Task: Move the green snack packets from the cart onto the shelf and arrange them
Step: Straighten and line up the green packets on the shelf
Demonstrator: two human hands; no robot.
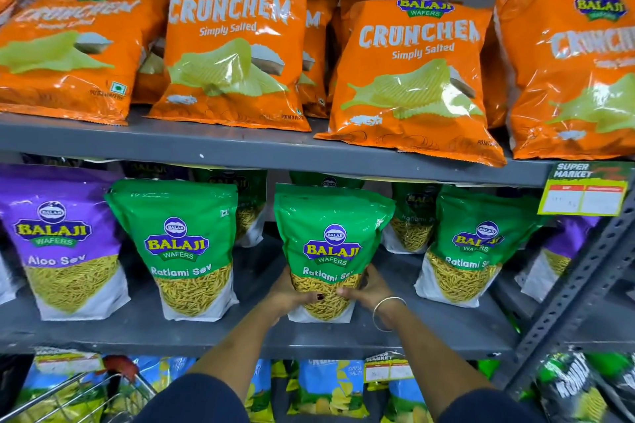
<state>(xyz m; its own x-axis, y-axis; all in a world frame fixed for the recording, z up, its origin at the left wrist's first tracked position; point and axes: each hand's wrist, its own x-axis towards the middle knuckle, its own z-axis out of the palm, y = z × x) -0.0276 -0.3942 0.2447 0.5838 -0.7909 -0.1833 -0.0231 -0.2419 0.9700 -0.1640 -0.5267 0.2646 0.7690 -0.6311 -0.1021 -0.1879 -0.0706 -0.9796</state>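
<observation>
A green Ratlami Sev packet (331,244) stands upright on the grey middle shelf (240,336), gripped low on both sides. My left hand (292,295) holds its lower left edge and my right hand (369,288) holds its lower right edge. Another green packet (182,244) stands to its left and a third (470,244) to its right. More green packets (410,216) stand behind them in the back row. The wire cart (79,395) shows at the bottom left; what it holds is hard to tell.
A purple Aloo Sev packet (65,237) stands at the left of the same shelf. Orange Crunchem bags (237,45) fill the shelf above. A price tag (584,192) hangs at the right. Blue packets (330,388) sit below, and a perforated steel upright (577,292) borders the right.
</observation>
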